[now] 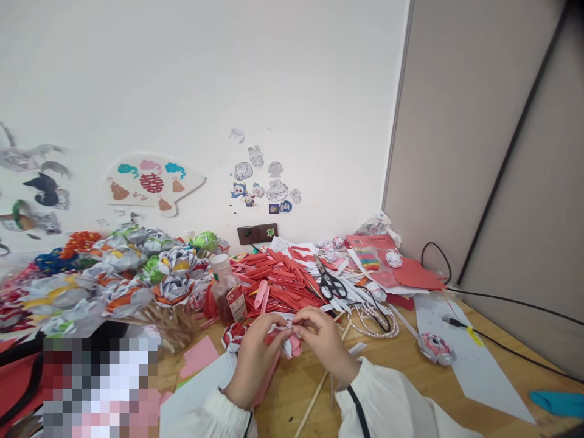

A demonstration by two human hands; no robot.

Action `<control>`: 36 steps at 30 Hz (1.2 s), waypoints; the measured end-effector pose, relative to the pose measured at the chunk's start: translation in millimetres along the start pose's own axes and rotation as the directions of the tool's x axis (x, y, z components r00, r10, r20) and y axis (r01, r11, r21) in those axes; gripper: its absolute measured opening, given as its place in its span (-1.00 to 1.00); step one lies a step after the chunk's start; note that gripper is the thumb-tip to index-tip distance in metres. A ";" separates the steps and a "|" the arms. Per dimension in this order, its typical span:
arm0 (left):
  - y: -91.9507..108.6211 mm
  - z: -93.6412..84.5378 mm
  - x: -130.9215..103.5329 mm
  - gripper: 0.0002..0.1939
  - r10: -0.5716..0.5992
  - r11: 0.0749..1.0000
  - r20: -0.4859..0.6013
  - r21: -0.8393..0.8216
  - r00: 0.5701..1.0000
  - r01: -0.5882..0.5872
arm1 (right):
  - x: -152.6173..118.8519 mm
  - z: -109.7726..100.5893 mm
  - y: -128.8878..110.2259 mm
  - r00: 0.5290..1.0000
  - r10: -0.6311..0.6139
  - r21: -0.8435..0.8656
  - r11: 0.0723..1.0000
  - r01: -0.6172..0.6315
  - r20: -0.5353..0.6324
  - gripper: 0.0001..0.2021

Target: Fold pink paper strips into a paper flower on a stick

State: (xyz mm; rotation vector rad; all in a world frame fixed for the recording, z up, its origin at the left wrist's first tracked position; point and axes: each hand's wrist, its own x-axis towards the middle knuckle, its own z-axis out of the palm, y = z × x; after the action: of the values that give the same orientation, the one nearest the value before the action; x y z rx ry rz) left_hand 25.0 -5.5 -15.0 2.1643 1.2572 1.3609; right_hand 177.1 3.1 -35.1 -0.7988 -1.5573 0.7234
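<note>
Evidently for fine control, the left hand (259,350) and right hand (323,339) pinch a piece of pink-and-white folded paper (293,347) between their fingers, over the desk (387,358). Red paper strips (283,278) lie heaped beyond it, probably to keep them within easy reach of both hands.

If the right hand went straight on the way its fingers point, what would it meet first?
Past the pink-and-white paper at its fingertips, most likely the left hand, whose fingers sit just opposite; the exact depth between them is hard to judge.
</note>
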 end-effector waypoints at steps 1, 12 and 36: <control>1.2 -0.9 0.9 -0.91 -0.003 1.000 0.019 -0.009 1.000 0.003 | 0.6 -1.3 1.0 0.999 0.025 0.030 0.999 -0.026 0.035 -0.92; 0.6 0.4 6.2 -0.89 -0.130 0.966 0.281 -0.179 0.951 0.185 | 6.6 -12.2 12.7 0.938 0.243 0.097 0.957 -0.274 0.248 -0.85; -19.6 0.2 9.1 -0.89 -0.250 0.955 0.323 -0.076 0.913 0.288 | 6.4 -3.5 22.0 0.933 0.222 -0.037 0.975 -0.221 0.283 -0.92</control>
State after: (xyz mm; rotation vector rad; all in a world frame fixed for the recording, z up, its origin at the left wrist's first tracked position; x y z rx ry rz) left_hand 16.6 13.1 -22.2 1.9397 1.2548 0.9184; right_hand 182.1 21.0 -49.0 -0.9142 -1.7427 1.0381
